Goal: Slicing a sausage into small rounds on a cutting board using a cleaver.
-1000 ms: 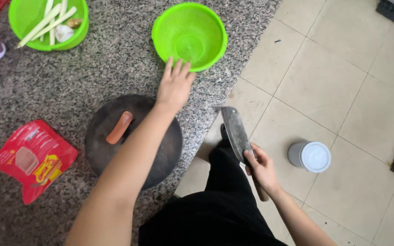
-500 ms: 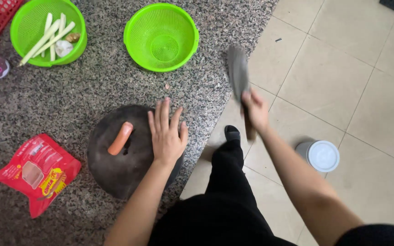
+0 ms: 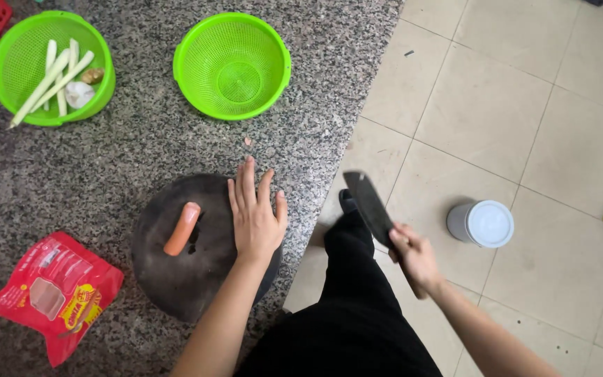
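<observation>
Both forearms are bare, with no sleeves in view. The left hand (image 3: 256, 223) and right hand (image 3: 413, 258) wear no gloves, rings or watch. Below them show black trousers (image 3: 354, 321) and the toe of a black shoe (image 3: 347, 201).

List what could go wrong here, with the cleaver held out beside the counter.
1. The right hand holds the cleaver out over the floor, above the person's leg; a slip could drop the blade there.
2. The left hand lies flat on the round chopping board right beside the sausage, so its fingers may be near any cut.
3. The board sits near the counter edge and might shift.
</observation>
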